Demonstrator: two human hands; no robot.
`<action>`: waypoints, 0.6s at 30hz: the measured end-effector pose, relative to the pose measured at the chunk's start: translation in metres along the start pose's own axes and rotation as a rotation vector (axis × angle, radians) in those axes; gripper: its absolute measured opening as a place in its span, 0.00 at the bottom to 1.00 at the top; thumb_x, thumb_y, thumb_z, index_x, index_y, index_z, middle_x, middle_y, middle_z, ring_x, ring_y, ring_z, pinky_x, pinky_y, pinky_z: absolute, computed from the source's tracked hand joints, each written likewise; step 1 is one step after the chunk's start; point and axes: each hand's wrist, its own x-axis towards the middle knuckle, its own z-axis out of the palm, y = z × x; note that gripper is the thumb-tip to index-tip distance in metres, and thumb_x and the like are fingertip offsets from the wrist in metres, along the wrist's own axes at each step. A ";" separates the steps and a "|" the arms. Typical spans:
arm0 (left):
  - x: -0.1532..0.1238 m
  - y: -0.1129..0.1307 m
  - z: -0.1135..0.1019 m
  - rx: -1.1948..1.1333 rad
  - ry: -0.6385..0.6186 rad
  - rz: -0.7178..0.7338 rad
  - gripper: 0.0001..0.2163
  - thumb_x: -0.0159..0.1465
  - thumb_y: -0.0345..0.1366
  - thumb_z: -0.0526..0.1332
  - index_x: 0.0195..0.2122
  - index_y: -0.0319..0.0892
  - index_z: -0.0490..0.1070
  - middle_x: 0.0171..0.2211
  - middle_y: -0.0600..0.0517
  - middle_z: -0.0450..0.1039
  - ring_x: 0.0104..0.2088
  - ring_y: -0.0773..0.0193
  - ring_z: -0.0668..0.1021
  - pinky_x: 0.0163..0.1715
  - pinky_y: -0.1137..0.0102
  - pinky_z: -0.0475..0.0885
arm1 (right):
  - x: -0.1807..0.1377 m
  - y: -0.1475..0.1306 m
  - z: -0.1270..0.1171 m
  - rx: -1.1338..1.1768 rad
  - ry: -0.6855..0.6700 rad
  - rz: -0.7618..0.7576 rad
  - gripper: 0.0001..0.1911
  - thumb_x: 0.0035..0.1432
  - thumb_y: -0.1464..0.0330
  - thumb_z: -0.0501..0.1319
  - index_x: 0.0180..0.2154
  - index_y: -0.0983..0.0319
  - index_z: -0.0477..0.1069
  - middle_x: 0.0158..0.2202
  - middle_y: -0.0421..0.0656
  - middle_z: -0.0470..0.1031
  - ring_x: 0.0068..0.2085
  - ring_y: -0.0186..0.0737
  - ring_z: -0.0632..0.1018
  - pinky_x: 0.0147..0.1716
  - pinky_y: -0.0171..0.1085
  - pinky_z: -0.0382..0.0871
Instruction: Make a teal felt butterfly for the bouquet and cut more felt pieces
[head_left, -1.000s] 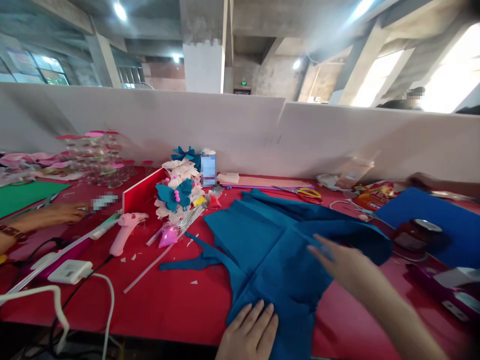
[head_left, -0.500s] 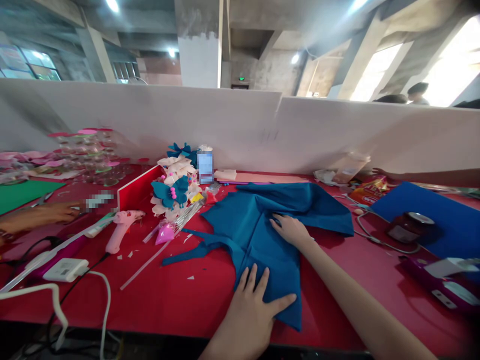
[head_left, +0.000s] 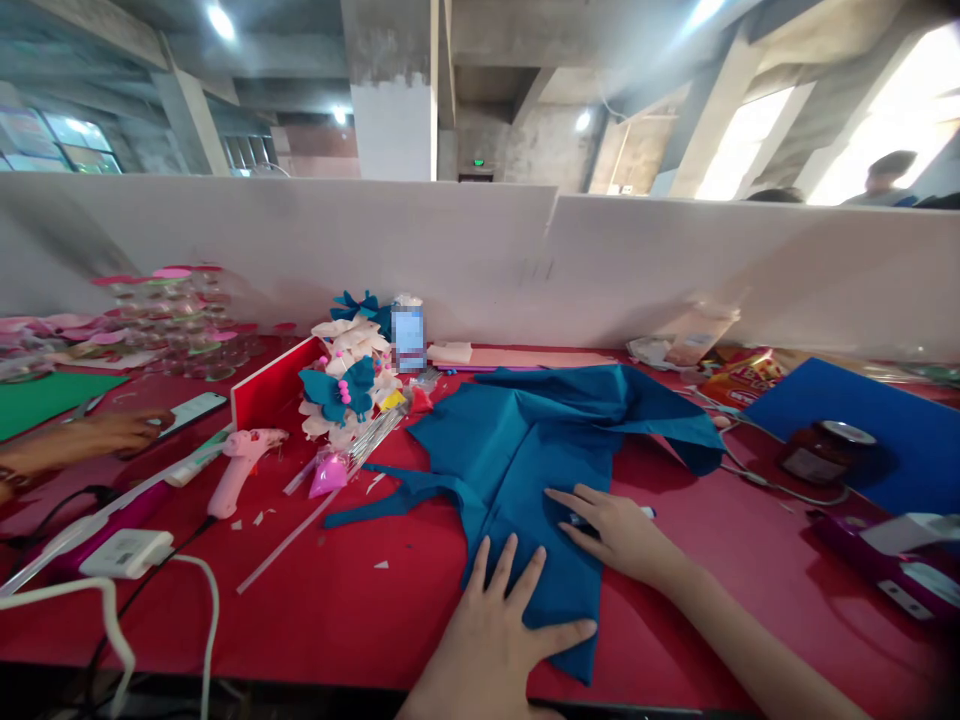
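Note:
A piece of teal fabric [head_left: 480, 435] with jagged cut edges and a long narrow strip lies creased on the red table. My left hand [head_left: 510, 620] presses flat on its near part, fingers spread. Over the fabric's right side, my right hand [head_left: 615, 530] holds a dark marker pen [head_left: 577, 519], mostly hidden under the fingers; its pale end pokes out beyond the hand.
Left of the fabric are a pink glue gun [head_left: 244, 465], a teal butterfly decoration [head_left: 337, 388] and a white charger [head_left: 127, 554]. Another person's hand [head_left: 135, 432] touches a phone [head_left: 191, 410]. A dark jar [head_left: 821, 455] stands at right by a blue sheet [head_left: 892, 440].
My right hand has moved nearer along the fabric. My left hand stays spread in place. At far right, another person's arm has left the table.

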 end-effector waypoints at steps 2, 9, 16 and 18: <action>0.000 0.003 0.002 0.041 0.011 0.012 0.34 0.58 0.64 0.49 0.64 0.67 0.39 0.68 0.46 0.32 0.64 0.34 0.48 0.55 0.36 0.51 | 0.008 0.005 0.001 0.007 -0.004 -0.022 0.22 0.66 0.61 0.49 0.58 0.60 0.64 0.40 0.48 0.73 0.38 0.44 0.77 0.36 0.40 0.72; -0.010 0.017 0.011 0.056 0.120 -0.141 0.35 0.61 0.60 0.51 0.66 0.59 0.40 0.68 0.45 0.40 0.65 0.43 0.53 0.58 0.45 0.57 | 0.028 0.018 0.006 -0.033 0.167 -0.043 0.24 0.67 0.63 0.47 0.61 0.65 0.57 0.42 0.52 0.72 0.39 0.46 0.77 0.39 0.44 0.73; -0.002 0.021 -0.009 -0.103 0.159 -0.277 0.20 0.69 0.42 0.48 0.62 0.49 0.57 0.62 0.51 0.59 0.63 0.57 0.61 0.60 0.57 0.60 | 0.004 -0.039 -0.016 0.341 0.651 0.127 0.19 0.67 0.67 0.47 0.55 0.63 0.66 0.34 0.47 0.72 0.33 0.40 0.75 0.35 0.38 0.73; 0.003 0.016 -0.012 -0.154 0.183 -0.359 0.20 0.69 0.33 0.47 0.62 0.46 0.57 0.58 0.50 0.67 0.58 0.60 0.68 0.55 0.61 0.67 | -0.002 -0.059 -0.021 0.566 0.634 0.233 0.16 0.67 0.66 0.48 0.49 0.62 0.71 0.29 0.43 0.72 0.26 0.35 0.73 0.27 0.32 0.71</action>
